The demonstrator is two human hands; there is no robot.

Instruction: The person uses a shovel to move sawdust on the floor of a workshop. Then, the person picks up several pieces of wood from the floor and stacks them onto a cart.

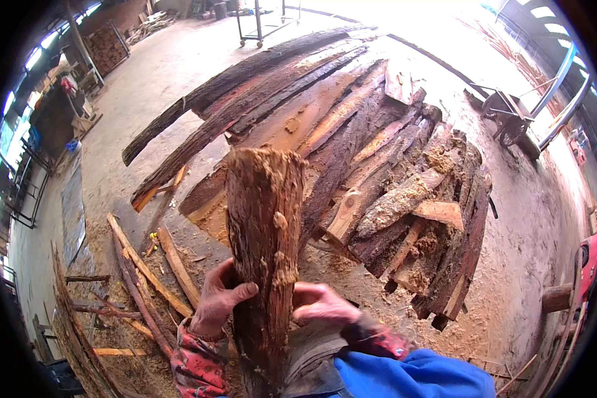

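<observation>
A thick bark-covered log [264, 225] stands nearly upright right in front of me, its rough end uppermost and its lower end running down toward my body. My left hand [222, 298] grips its left side, thumb lying across the bark and the other fingers mostly hidden behind. On the opposite side my right hand [325, 305] is closed against the right edge, slightly blurred, with its fingertips partly hidden by the log. Pale sawdust clings to the top and right edge of the bark. Beyond it lies a pile of bark-edged slabs [338, 172] on the floor.
Long curved slabs [239, 79] stretch away at the back left. Thin strips [149, 265] lie among sawdust on my left. A wheeled cart [511, 116] stands at the far right, and a metal frame on casters [259, 26] at the far end. Something red [589, 268] is near the right rim.
</observation>
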